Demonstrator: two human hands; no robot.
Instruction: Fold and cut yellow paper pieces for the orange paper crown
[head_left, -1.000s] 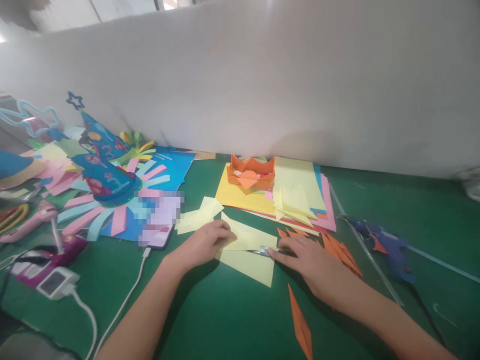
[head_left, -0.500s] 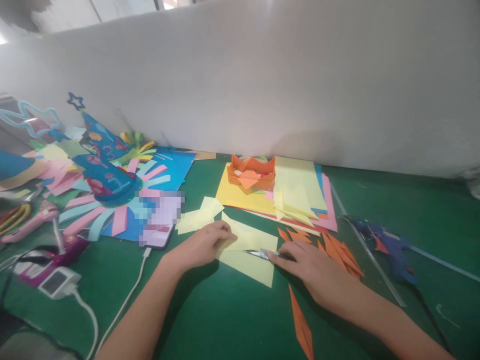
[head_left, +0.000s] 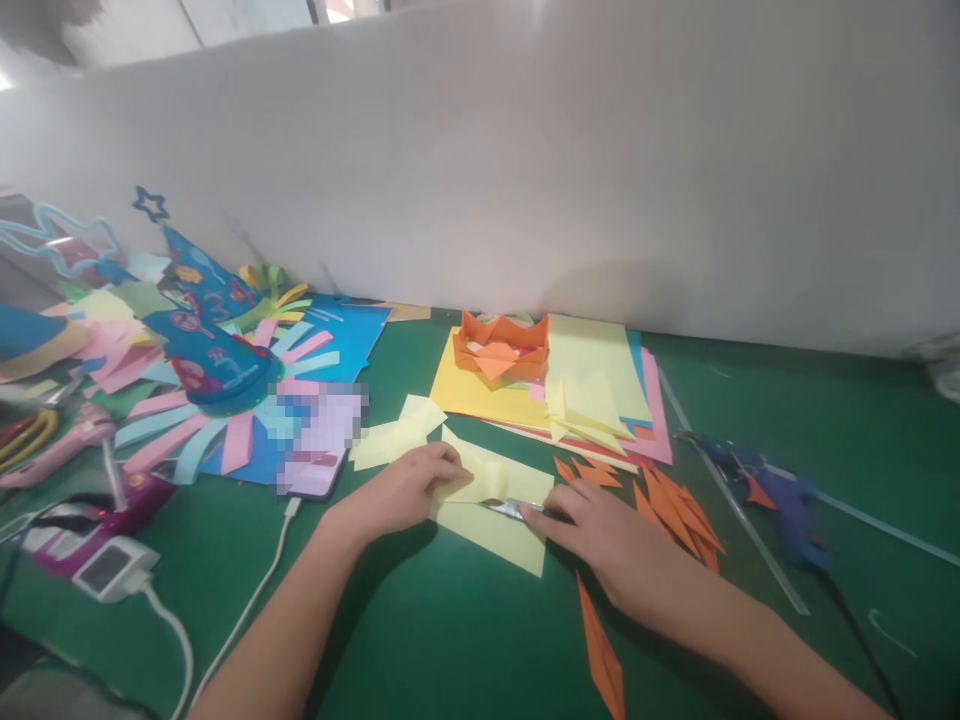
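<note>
A pale yellow sheet of paper (head_left: 495, 545) lies in front of me, slit lengthwise along part of its middle. My left hand (head_left: 412, 485) presses its closed fingers onto the sheet's left end. In my right hand (head_left: 581, 520) is a utility knife (head_left: 514, 509) with a silver front and a dark handle, mostly covered by my fingers. Its blade points left, within the slit, and the paper bulges up just above it. Folded orange paper pieces (head_left: 679, 510) lie beside my right hand, and a single orange piece (head_left: 600, 645) lies nearer me.
Behind the sheet, an orange folded paper box (head_left: 501, 350) sits on stacked coloured paper (head_left: 480, 400). Pale yellow scraps (head_left: 397, 435) lie left. A blue glue gun (head_left: 780, 495) is at right. Decorated cone hats (head_left: 217, 360), a phone (head_left: 322, 440) and a cabled white charger (head_left: 116, 568) occupy the left.
My right hand and the knife have shifted slightly left along the slit. The paper above the blade now curls up. My left hand stays on the sheet.
</note>
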